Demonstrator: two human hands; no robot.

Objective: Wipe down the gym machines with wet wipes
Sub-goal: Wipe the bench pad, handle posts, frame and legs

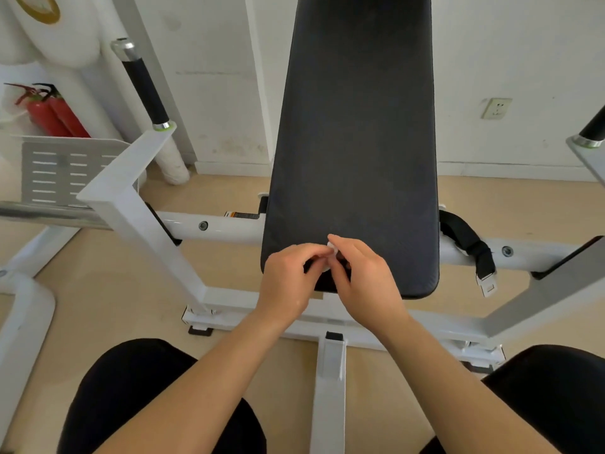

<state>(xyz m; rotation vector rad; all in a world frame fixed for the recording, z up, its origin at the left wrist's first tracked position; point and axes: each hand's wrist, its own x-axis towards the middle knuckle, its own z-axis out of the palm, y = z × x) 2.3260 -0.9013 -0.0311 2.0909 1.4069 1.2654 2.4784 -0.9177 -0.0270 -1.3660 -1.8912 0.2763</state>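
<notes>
Pinching a small wipe (331, 249), left hand (288, 280) and right hand (366, 280) meet; wiping the back pad (353, 142) seemingly hasn't begun.

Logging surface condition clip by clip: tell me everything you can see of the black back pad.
The black pad is a long cushion with rounded lower corners, in a textured matte cover like vinyl. It rises steeply from the white frame; its top is cut off by the picture. The left hand and right hand pinch a small white wipe in front of its lower end; whether they touch it is unclear.
</notes>
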